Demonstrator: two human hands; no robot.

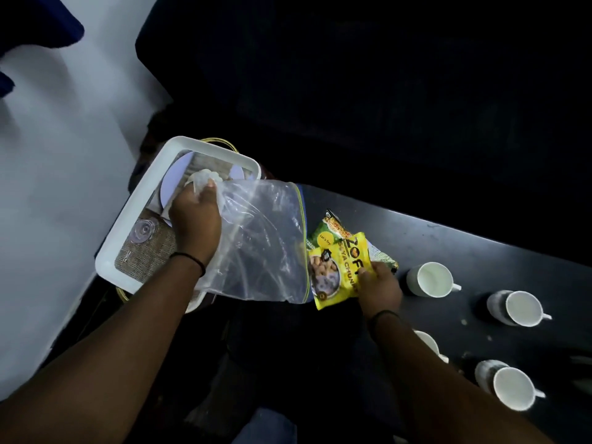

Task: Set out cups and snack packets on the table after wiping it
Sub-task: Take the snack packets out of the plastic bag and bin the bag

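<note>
Left hand (196,216) grips a clear zip bag (262,241); right hand (379,288), at four o'clock, pinches a yellow soya-chunks packet (336,277) at its mouth.

Yellow plastic snack packet (336,270), pinched by right hand (379,288): big dark letters "ZOF", rest of word cut off by a fold; under it "YA CHUNK" in red-brown, start and end hidden. Green foil snack packet (323,233) behind it: yellow round badge reads "Let's Try"; white lettering along its left edge is too small to make out. No other readable text.
</note>
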